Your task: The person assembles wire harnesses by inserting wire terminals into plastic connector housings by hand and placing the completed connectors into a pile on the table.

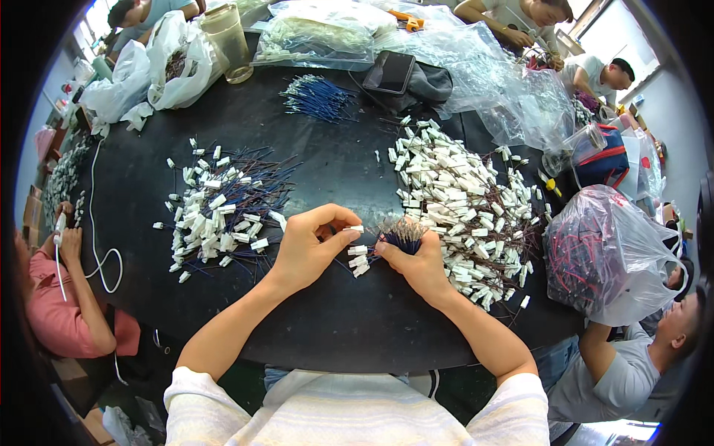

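My left hand (pixel 311 244) is closed, with a small white connector (pixel 357 229) pinched between thumb and fingertips. Just to its right, my right hand (pixel 422 269) grips a bundle of dark blue wires (pixel 402 236) whose thin tips fan upward. Between the hands, a few white connectors (pixel 358 262) sit low beside the right thumb; whether they hang from wires in that hand I cannot tell. On the left lies a heap of white connectors with blue wires (pixel 216 212). A larger heap of white connectors with brownish wires (pixel 457 208) spreads out right of my right hand.
Farther back on the black table (pixel 342 327) are loose blue wires (pixel 318 98), a phone (pixel 390 72) on dark cloth and clear plastic bags (pixel 316 41). A bag of red and dark wires (pixel 595 256) stands right. A white cable (pixel 92 215) runs down the left. Several people work around.
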Action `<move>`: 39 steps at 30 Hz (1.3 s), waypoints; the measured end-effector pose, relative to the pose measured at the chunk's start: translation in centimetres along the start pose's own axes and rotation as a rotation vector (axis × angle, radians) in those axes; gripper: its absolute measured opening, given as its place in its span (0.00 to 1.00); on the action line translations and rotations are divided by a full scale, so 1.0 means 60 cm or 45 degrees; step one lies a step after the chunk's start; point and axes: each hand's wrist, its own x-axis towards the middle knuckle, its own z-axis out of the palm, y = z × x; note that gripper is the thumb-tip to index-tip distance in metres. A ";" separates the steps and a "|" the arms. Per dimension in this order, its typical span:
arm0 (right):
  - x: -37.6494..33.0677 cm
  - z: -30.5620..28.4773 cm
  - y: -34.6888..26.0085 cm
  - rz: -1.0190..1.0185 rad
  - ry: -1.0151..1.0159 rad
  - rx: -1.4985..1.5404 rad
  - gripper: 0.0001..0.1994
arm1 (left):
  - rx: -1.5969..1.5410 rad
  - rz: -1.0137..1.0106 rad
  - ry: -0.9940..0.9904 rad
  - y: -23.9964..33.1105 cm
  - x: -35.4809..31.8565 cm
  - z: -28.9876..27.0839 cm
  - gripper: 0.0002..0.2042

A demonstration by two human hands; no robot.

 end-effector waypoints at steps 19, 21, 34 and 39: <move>-0.003 -0.003 0.003 -0.015 0.029 0.143 0.05 | 0.037 0.057 -0.080 -0.010 -0.004 0.012 0.06; -0.005 -0.002 -0.001 -0.004 0.053 0.058 0.05 | 0.044 0.058 -0.090 -0.011 -0.005 0.014 0.06; -0.002 0.001 0.009 -0.170 -0.003 -0.084 0.04 | 0.186 0.031 -0.308 -0.006 0.066 -0.021 0.05; -0.004 -0.001 0.001 -0.151 -0.036 -0.139 0.04 | 0.887 0.688 -0.201 -0.025 0.206 0.020 0.11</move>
